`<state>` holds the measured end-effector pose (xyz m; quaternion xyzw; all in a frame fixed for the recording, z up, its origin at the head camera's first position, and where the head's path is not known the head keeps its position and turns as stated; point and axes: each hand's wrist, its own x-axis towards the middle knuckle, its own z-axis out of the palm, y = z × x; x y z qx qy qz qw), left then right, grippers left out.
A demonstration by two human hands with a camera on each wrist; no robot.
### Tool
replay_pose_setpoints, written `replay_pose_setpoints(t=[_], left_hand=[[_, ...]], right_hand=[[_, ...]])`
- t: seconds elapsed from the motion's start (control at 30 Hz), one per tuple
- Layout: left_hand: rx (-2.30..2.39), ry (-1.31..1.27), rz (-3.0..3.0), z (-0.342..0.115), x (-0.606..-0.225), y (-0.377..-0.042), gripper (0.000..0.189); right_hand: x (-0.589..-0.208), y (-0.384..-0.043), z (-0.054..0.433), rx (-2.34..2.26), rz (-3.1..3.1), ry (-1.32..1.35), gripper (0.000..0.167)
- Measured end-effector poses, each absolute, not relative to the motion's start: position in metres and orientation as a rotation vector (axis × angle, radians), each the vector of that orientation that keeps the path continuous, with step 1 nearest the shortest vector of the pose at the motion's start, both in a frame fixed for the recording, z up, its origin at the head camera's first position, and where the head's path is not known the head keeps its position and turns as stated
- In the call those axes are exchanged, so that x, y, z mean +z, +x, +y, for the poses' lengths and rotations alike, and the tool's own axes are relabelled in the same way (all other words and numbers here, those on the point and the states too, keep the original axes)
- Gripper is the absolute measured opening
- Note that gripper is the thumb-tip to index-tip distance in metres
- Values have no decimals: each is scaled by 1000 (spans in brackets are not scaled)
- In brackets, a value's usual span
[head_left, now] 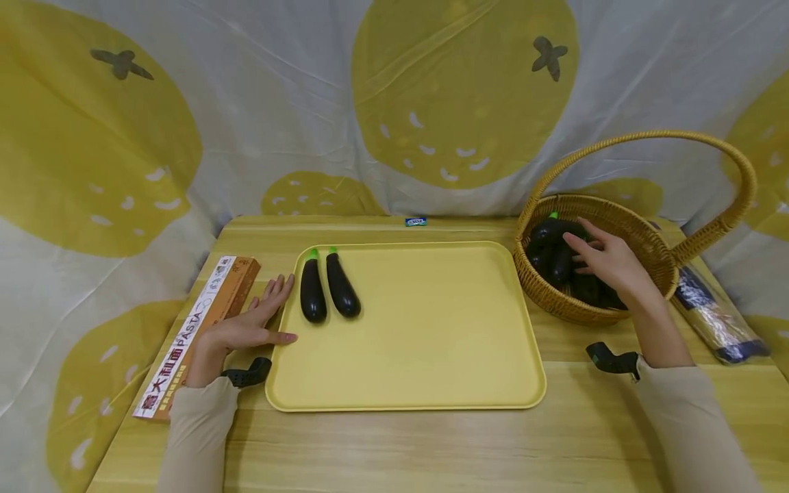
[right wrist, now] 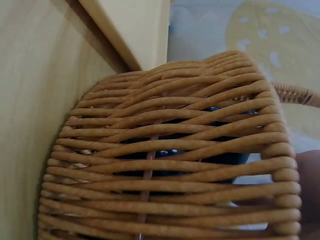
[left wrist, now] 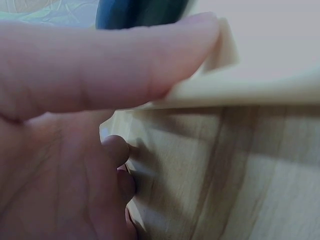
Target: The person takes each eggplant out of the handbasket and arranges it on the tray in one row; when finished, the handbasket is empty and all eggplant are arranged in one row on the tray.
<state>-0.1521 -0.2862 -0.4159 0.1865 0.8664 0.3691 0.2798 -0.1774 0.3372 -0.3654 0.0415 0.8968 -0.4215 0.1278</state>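
Observation:
A yellow tray (head_left: pixel 407 329) lies on the table with two dark eggplants side by side at its left: the outer eggplant (head_left: pixel 312 291) and the inner eggplant (head_left: pixel 342 286), both with green stem ends pointing away. My left hand (head_left: pixel 249 327) rests at the tray's left edge, fingers spread and thumb laid on the rim; the left wrist view shows the thumb (left wrist: pixel 115 65) there. On the right, my right hand (head_left: pixel 610 260) reaches over the rim of a wicker basket (head_left: pixel 570 308), fingers loosely bent above several dark eggplants (head_left: pixel 557 257). In the right wrist view, the basket's woven side hides most of that hand.
A pasta box (head_left: pixel 197 335) lies slanted left of the tray, beneath the left forearm. Right of the basket is a clear plastic packet (head_left: pixel 718 315). The basket's tall handle (head_left: pixel 653 135) arches above it. A small blue-green packet (head_left: pixel 416 222) sits by the back edge, before a patterned cloth.

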Motion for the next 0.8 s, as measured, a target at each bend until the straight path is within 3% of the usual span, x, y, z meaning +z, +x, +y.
replay_pose_setpoints(t=[0.8], left_hand=[[1019,483,2308,-284,-414,-150,114]], right_hand=[[-368,-199,325,-1338,2613,277,92]])
